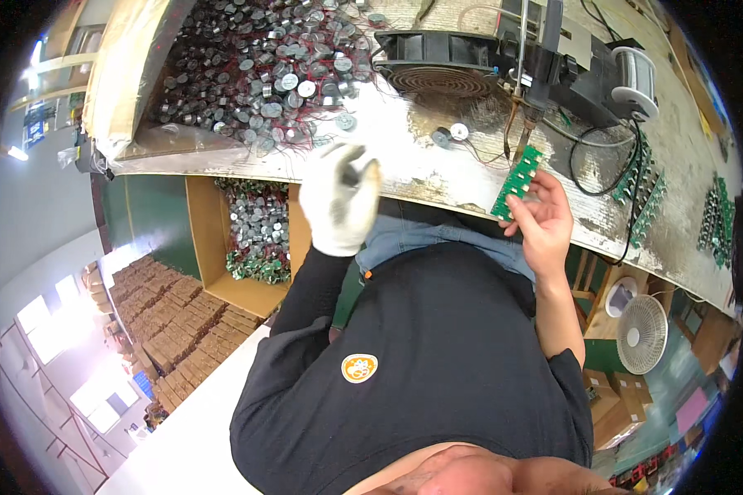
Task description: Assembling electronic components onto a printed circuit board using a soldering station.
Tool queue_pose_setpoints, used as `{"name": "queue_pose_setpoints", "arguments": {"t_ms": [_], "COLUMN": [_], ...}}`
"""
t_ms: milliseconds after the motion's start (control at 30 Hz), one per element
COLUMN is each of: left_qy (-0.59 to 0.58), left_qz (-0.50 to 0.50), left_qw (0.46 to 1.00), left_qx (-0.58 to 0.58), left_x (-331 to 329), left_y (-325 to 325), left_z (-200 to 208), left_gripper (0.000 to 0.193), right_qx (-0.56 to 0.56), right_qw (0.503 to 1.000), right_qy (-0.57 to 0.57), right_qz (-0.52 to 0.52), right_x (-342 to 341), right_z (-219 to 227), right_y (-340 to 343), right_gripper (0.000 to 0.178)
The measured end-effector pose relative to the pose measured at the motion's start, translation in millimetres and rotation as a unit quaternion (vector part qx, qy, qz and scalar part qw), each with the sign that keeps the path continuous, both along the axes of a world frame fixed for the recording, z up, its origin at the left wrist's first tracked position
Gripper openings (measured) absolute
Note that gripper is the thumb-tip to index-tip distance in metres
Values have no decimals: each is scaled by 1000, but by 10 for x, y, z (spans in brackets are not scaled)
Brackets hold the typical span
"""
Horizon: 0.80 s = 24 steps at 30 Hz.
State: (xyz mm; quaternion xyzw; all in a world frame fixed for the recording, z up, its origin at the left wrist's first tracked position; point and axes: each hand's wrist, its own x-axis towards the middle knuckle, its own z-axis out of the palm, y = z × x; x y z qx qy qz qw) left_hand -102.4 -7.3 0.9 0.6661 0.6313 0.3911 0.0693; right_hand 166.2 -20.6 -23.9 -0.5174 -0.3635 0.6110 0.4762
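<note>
My right hand (pixel 543 221), bare, pinches a narrow green circuit board (pixel 518 183) between thumb and fingers at the bench's front edge. The board's far end lies close under the tip of a mounted soldering iron (pixel 527 124); whether they touch I cannot tell. Just beyond the board are two small round motor-like parts (pixel 459 132), with thin wires running toward the iron. My left hand (pixel 338 202) wears a white glove and hovers over the bench edge, fingers curved and thumb apart, with nothing visible between them. Nearest to it is a heap of round metal parts with red wires (pixel 281 82).
A black fan (pixel 437 62) stands behind the small parts. A solder wire spool (pixel 634 82) and black cable are at right, beside more green boards (pixel 640 194). Below the bench, left, a cardboard box (pixel 215 247) holds similar parts. A white fan (pixel 642 334) stands lower right.
</note>
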Motion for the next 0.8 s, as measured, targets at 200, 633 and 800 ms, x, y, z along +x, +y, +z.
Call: {"name": "queue_pose_setpoints", "arguments": {"t_ms": [200, 633, 800], "left_qy": [-9, 110, -209], "left_qz": [49, -78, -28], "left_qw": [998, 989, 958], "left_qx": [49, -60, -192], "left_x": [-369, -343, -52], "left_y": [-51, 353, 221], "left_z": [132, -153, -82], "left_gripper": [29, 12, 16], "right_qx": [14, 19, 8], "right_qw": [1000, 1000, 1000], "right_qy": [18, 21, 29], "right_qz": [9, 1, 5], "right_x": [-43, -52, -37], "right_z": [-8, -12, 10], "right_y": [29, 2, 7], "right_gripper": [43, 43, 43]}}
